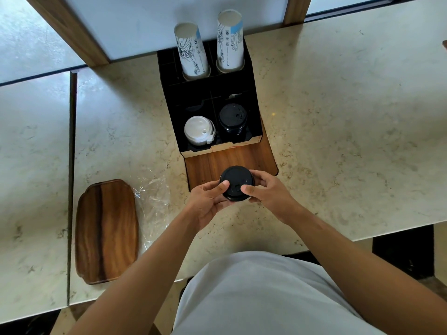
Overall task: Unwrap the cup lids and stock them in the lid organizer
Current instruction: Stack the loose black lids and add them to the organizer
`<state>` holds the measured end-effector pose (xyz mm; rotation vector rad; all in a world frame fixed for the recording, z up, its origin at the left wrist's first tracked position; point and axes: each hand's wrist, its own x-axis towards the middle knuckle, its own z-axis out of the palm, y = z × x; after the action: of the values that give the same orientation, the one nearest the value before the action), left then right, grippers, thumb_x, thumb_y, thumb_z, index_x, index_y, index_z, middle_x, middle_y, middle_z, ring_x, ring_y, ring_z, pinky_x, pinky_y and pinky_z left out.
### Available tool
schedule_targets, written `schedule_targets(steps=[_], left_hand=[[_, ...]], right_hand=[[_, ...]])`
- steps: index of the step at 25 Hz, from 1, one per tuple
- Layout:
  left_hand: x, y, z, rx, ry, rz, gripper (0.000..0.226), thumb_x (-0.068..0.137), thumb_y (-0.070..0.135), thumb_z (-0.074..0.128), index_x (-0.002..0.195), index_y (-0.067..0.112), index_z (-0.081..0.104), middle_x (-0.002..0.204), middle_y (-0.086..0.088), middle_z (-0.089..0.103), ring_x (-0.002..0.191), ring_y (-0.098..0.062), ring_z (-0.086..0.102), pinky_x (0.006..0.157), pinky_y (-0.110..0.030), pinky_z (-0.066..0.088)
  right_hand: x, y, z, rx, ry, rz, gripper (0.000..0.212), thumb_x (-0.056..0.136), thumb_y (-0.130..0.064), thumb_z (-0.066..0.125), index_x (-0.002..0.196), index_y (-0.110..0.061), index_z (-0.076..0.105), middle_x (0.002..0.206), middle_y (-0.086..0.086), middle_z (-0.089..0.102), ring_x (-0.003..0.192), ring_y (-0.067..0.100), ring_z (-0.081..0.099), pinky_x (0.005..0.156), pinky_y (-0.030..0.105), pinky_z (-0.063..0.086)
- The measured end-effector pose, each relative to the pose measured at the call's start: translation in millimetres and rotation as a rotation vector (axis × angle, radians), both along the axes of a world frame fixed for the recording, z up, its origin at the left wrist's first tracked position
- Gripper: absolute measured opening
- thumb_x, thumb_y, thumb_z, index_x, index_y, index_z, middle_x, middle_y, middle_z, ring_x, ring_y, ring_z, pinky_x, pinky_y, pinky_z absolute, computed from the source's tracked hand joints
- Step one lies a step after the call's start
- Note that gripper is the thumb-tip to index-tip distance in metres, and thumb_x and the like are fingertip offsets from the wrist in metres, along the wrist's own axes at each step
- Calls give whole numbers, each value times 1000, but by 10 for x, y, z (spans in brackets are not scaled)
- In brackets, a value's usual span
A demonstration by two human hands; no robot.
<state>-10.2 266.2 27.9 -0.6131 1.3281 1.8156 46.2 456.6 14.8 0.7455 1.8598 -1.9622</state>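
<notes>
A small stack of black cup lids [237, 180] is held between both hands just in front of the organizer's wooden front. My left hand [208, 201] cups it from the left and below, thumb on top. My right hand [268, 192] grips its right side, thumb on top. The black lid organizer [251, 93] stands on the counter ahead. Its front left slot holds a stack of white lids [198, 130]. Its front right slot holds a stack of black lids [232, 118]. Clear plastic wrap [152, 201] lies crumpled on the counter to the left of my hands.
Two stacks of printed paper cups [192, 52] [229, 39] stand in the organizer's back slots. A wooden tray [106, 230] lies at the left on the marble counter [338, 141]. A wall with a wooden frame rises behind the organizer.
</notes>
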Motion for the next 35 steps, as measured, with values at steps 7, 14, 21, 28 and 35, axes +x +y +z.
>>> schedule_targets(steps=[7, 14, 21, 28, 35], left_hand=[[-66, -13, 23, 40, 6, -24, 44, 87, -1, 74, 129, 0, 62, 122, -17, 73, 108, -37, 72, 89, -43, 62], [-160, 19, 19, -38, 50, 27, 54, 85, 4, 79, 133, 0, 54, 126, -20, 68, 101, -33, 75, 73, -34, 63], [-444, 46, 37, -113, 132, -1, 27, 99, 15, 65, 121, -1, 64, 114, -26, 73, 93, -32, 73, 72, -32, 62], [-780, 204, 177, -252, 301, -25, 29, 95, 15, 72, 120, 2, 69, 104, -22, 76, 98, -34, 75, 76, -31, 63], [-1163, 453, 349, -316, 351, -14, 15, 95, 18, 71, 103, 6, 70, 96, -15, 76, 84, -22, 78, 72, -31, 63]], right_hand=[[-125, -26, -12, 38, -16, 17, 64, 85, -31, 81, 142, -25, 54, 133, -1, 66, 115, 19, 69, 86, 32, 63], [-321, -103, 74, 93, -70, -109, 41, 97, -35, 68, 133, -17, 60, 119, 0, 71, 100, 15, 72, 70, 22, 58], [-582, 5, 197, 185, -23, -112, 40, 96, -37, 68, 129, -16, 62, 114, 2, 73, 92, 18, 74, 73, 27, 60], [-955, 190, 357, 230, 73, -51, 36, 101, -26, 59, 137, -23, 63, 108, -2, 72, 104, 18, 71, 88, 34, 61], [-1475, 351, 491, 396, 149, -102, 42, 96, -25, 67, 136, -14, 63, 120, 6, 71, 114, 25, 69, 100, 44, 58]])
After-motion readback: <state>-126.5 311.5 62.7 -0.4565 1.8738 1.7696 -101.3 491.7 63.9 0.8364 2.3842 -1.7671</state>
